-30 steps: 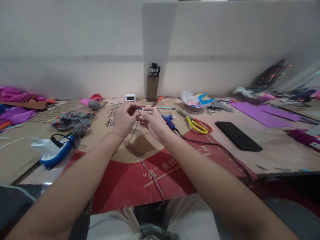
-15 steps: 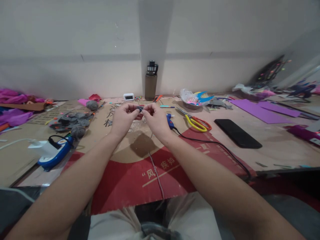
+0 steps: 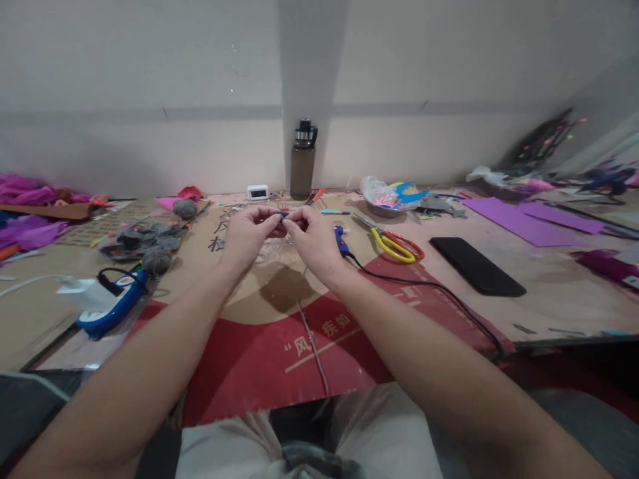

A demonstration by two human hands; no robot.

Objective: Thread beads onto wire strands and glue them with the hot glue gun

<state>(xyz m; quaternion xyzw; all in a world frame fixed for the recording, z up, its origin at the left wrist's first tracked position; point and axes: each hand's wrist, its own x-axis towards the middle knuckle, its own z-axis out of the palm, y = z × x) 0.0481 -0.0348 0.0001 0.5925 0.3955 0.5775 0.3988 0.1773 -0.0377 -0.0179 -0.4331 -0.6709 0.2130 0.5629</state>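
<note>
My left hand and my right hand meet fingertip to fingertip above the cardboard sheet. Both pinch a small dark piece between thumbs and fingers. A thin grey wire hangs from the hands and trails toward me over the red print. A blue glue gun lies just right of my right hand, its black cord running off to the right.
Yellow and orange scissors, a black phone and purple sheets lie to the right. A brown bottle and white clock stand at the wall. Grey pompoms and a blue power strip are left.
The hands have drawn closer together and dropped slightly. The thin white stick seen between them a second ago no longer shows; the wire's hanging end swung from left of centre to below the right hand.
</note>
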